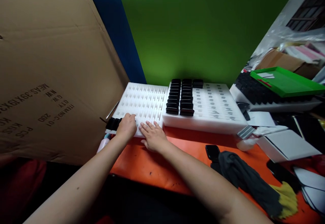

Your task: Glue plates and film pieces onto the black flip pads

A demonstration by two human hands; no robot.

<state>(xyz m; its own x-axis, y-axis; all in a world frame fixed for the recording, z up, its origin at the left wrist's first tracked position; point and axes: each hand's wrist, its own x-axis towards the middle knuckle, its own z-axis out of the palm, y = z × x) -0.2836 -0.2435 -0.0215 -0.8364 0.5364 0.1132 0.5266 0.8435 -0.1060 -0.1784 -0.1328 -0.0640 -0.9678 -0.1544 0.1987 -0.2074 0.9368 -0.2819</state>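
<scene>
My left hand (127, 126) is closed at the front of the left white foam tray (146, 97), with its fingers curled down over the slots. Whatever it grips, if anything, is hidden behind the fingers. Just left of that hand, several small black pieces (113, 124) stand in the tray's front row. My right hand (153, 136) lies flat and open on the front edge of the same tray, fingers spread. Beside it, a second white foam tray (203, 122) bears two long rows of black flat pieces (186, 98) on its left side.
A tall cardboard sheet (50, 65) leans at the left, near a small bottle (103, 143). On the orange table (144, 166) lie a smartwatch-like black device (212, 152), a dark cloth (238, 168) and a white box (289, 144). A green tray (291, 82) sits back right.
</scene>
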